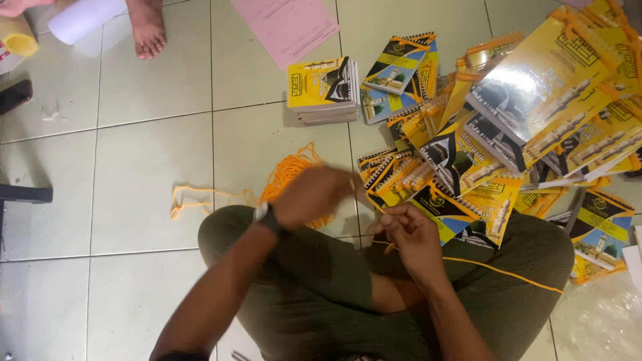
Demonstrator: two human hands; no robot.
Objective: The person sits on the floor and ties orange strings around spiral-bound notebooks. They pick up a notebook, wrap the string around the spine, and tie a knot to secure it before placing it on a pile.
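I sit cross-legged on a tiled floor in olive trousers. My left hand [313,196], with a watch on the wrist, is blurred in motion and closed on an orange cord [289,170]. My right hand [412,235] pinches the same cord over my lap; a strand [503,270] trails right across my knee. A tangled bundle of the cord lies on the floor just beyond my left hand. A heap of yellow spiral-bound booklets [468,154] lies right of my hands.
A neat stack of booklets [323,90] stands ahead, with pink paper [286,27] beyond it. Another person's bare foot [147,30] and a white roll [83,19] are at top left. Clear plastic wrap [602,321] lies at lower right.
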